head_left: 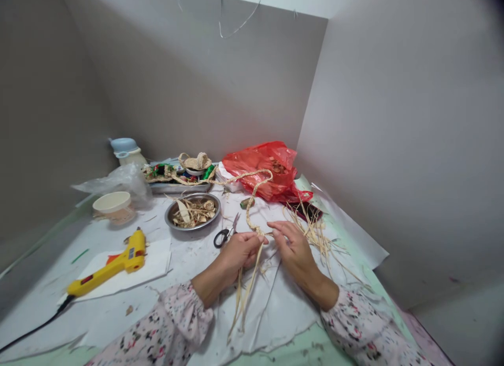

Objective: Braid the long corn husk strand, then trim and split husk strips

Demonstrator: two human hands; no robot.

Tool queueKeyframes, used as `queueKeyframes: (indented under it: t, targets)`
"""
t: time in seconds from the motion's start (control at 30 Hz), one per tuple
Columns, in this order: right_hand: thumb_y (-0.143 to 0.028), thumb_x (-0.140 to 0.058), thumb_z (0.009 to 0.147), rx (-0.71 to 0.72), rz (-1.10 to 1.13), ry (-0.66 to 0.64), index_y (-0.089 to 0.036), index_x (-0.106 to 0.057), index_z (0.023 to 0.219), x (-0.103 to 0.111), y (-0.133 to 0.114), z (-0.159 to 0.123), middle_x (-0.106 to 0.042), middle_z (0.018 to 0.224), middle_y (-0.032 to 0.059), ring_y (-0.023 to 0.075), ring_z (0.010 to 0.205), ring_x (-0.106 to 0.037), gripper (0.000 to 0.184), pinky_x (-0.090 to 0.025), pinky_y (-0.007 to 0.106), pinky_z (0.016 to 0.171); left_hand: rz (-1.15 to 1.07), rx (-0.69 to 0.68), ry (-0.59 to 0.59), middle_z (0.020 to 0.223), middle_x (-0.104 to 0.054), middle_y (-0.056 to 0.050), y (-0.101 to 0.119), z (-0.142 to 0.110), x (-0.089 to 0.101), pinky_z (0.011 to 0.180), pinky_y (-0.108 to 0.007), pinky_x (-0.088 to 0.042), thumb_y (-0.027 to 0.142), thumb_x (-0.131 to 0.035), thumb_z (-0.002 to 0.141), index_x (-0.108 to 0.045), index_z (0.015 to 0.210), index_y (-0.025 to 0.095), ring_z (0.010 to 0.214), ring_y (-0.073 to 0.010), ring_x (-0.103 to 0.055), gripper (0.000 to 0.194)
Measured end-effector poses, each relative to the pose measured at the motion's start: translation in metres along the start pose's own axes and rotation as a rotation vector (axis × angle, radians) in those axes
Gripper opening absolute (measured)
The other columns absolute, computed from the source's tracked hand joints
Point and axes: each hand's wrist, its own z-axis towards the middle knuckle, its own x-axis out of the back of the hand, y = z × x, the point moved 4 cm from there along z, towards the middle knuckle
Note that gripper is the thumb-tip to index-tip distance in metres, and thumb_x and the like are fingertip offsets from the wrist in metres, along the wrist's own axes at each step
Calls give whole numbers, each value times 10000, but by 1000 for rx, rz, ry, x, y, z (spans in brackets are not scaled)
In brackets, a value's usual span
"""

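Observation:
A pale straw braid [255, 197] runs from the tray across the red bag and curves down to my hands. My left hand [244, 249] is closed, pinching the working end of the braid between thumb and forefinger. Loose straw strands [244, 303] hang from that end onto the white paper. Just to the right, my right hand [292, 245] has its thumb and fingers together on a short strand that comes off the braid. The strand's tip is hidden by the fingers. Black-handled scissors [222, 237] lie beside my left hand.
A metal bowl [170, 223] holds straw scraps. A yellow glue gun [103, 274] rests on folded paper at left, near a cream bowl [112, 203]. Behind are a metal tray [177, 188] of woven pieces and a red plastic bag [252, 158]. Loose straw [321, 240] lies at right.

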Motion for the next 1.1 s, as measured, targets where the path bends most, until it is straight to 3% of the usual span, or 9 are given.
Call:
queueKeyframes:
  t: [0.13,0.4,0.53,0.7,0.93,1.1]
  targets:
    - [-237,-442,923,-24,6,-160,-189,-689,1038,-9,5,0,-680,933,65,196,943,-578,276,-424,338,875,6,-7,-31,476,-288,97,2,-2,-3,431,-231,-77,402,-660,723,-517,635,162,419,-42,-164,293]
    - [-268,-520,855,-199,229,-234,-169,-689,888,-13,10,0,-689,819,30,160,768,-616,198,-466,272,737,111,-3,-4,468,-291,97,3,-3,-4,443,-235,-85,436,-646,680,-564,693,162,422,-57,-186,286]
    - [-275,-566,808,-278,279,-236,-161,-679,807,-15,13,0,-698,763,24,165,737,-627,161,-472,279,731,242,-61,32,449,-296,90,0,-1,-2,442,-233,-130,425,-583,714,-550,667,177,426,-80,-219,255]
    - [-278,-578,791,-328,277,-213,-159,-683,762,-17,17,-1,-697,737,27,168,714,-622,162,-475,277,704,422,-228,95,534,-420,40,8,-4,-1,515,-226,-240,344,-552,740,-552,598,172,541,-117,-342,223]
    - [-293,-573,799,-334,313,-280,-160,-724,830,-18,18,-2,-729,794,37,181,762,-647,204,-494,286,735,458,-227,99,536,-447,29,15,-6,-3,536,-231,-252,340,-559,751,-552,559,181,553,-133,-358,250]
    - [-271,-563,805,-297,242,-238,-173,-733,787,-16,14,-3,-732,769,38,186,740,-653,197,-494,291,729,545,-265,93,607,-527,13,8,-4,-3,586,-231,-291,323,-507,796,-571,615,181,607,-147,-427,239]
